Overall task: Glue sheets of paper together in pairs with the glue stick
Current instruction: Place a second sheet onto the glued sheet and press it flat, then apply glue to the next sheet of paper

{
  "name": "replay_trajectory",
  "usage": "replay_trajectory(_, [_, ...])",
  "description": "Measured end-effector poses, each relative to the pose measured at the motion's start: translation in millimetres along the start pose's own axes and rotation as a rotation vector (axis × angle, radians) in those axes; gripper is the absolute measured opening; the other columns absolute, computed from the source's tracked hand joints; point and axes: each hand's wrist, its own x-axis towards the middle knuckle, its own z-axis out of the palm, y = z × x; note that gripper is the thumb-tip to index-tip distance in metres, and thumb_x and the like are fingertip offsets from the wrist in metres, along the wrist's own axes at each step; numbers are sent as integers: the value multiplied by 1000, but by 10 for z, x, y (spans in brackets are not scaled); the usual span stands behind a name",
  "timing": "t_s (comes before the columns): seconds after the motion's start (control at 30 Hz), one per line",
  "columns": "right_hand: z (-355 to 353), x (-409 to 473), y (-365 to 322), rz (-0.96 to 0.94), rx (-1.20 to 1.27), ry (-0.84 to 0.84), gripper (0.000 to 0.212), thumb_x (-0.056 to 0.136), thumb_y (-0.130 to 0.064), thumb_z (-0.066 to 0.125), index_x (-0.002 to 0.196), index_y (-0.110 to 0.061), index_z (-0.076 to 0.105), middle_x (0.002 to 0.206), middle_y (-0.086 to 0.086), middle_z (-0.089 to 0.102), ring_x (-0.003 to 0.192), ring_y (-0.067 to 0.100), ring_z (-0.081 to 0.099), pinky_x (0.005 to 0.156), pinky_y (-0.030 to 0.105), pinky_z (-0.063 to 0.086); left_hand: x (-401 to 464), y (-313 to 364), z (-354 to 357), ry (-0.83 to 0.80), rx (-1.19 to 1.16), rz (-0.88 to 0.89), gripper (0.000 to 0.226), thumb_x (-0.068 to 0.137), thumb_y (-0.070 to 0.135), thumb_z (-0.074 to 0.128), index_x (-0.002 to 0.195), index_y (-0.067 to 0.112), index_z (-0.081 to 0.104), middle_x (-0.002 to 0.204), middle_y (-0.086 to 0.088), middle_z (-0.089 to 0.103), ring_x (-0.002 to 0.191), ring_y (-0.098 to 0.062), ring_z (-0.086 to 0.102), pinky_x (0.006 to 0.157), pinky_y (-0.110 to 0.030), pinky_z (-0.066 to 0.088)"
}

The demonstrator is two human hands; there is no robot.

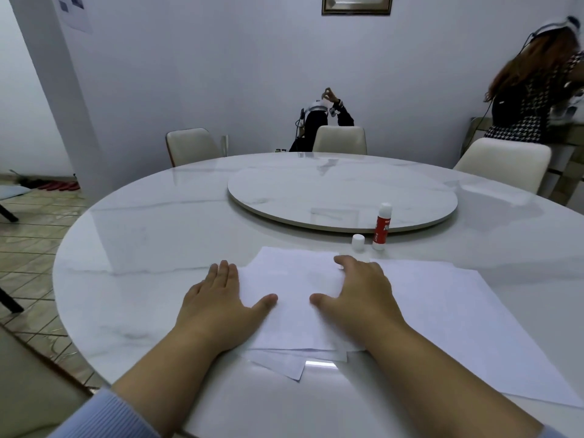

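Note:
A small stack of white paper sheets (292,298) lies on the marble table in front of me. My left hand (219,303) rests flat on the stack's left edge, palm down, fingers together. My right hand (357,295) presses flat on its right side. Neither hand holds anything. A larger spread of white sheets (458,324) lies to the right, partly under the stack. Beyond the paper stands a red and white glue stick (381,227), uncapped, with its white cap (358,242) standing just left of it.
The round marble table (142,248) carries a raised turntable (341,194) at its middle. Three pale chairs (339,140) stand around the far side. One person bends behind the far chair, another stands at the right (537,90). Tiled floor lies left.

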Motion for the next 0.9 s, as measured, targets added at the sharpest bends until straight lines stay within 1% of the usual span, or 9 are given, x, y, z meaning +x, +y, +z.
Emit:
replay_trajectory(0.17, [-184, 28, 34, -46, 393, 1, 51, 80, -15, 68, 119, -44, 54, 92, -18, 53, 85, 3, 55, 68, 15, 40, 49, -26, -7, 72, -140, -69, 89, 83, 70, 21, 148, 12, 2, 159, -4, 1, 146, -18, -5, 117, -37, 5])
replay_trajectory(0.23, [-359, 37, 52, -93, 510, 2, 38, 81, -8, 69, 99, -41, 68, 87, -19, 62, 63, -7, 56, 56, 6, 40, 63, -53, -63, 148, -379, -129, 71, 92, 56, 21, 148, 13, 13, 158, -4, 13, 145, -20, 5, 115, -38, 12])
replay_trajectory(0.3, [-562, 55, 72, -109, 647, 95, 29, 82, -5, 69, 82, -33, 76, 77, -13, 72, 50, -3, 55, 52, 8, 42, 79, -76, -120, 244, -617, -171, 57, 96, 44, 22, 142, 13, 29, 152, -7, 29, 140, -24, 22, 110, -38, 19])
replay_trajectory(0.43, [-706, 226, -5, 30, 945, 305, 31, 89, -2, 56, 89, -26, 75, 74, -18, 73, 54, -1, 63, 52, 12, 51, 93, -62, -133, 270, -613, -146, 46, 97, 36, 23, 131, 11, 43, 139, -12, 44, 129, -30, 35, 103, -40, 28])
replay_trajectory(0.53, [-507, 513, -185, 184, 1068, 188, 51, 84, 11, 41, 121, -15, 62, 113, -1, 63, 86, 15, 65, 73, 28, 58, 58, -24, -144, 264, -563, -119, 37, 96, 35, 29, 119, 18, 51, 130, -8, 51, 133, -27, 33, 102, -39, 30])
replay_trajectory(0.63, [-234, 810, -353, 318, 1093, 106, 61, 85, 11, 39, 140, -17, 43, 130, 5, 51, 102, 28, 62, 91, 39, 53, 13, 16, -128, 235, -467, 17, 39, 91, 41, 43, 125, 24, 50, 139, 1, 47, 139, -19, 28, 109, -35, 27])
replay_trajectory(0.7, [-61, 966, -427, 384, 1107, 112, 62, 87, 5, 41, 143, -22, 37, 141, 2, 47, 114, 30, 57, 100, 38, 46, -10, 43, -108, 156, -393, 92, 48, 88, 49, 46, 131, 28, 45, 146, 7, 39, 140, -12, 23, 109, -29, 20])
replay_trajectory(0.77, [64, 1074, -461, 432, 993, 156, 58, 90, -1, 47, 143, -21, 37, 144, 3, 46, 119, 28, 53, 98, 30, 42, 0, 40, -99, 122, -305, 111, 61, 84, 57, 47, 137, 28, 39, 149, 10, 34, 140, -10, 22, 110, -28, 17])
replay_trajectory(0.9, [155, 1149, -416, 489, 753, 168, 43, 86, -9, 62, 128, -8, 52, 129, 13, 59, 113, 30, 59, 89, 27, 44, 16, 2, -97, 83, -271, 107, 74, 80, 63, 49, 143, 29, 30, 155, 10, 22, 143, -9, 12, 113, -28, 10])
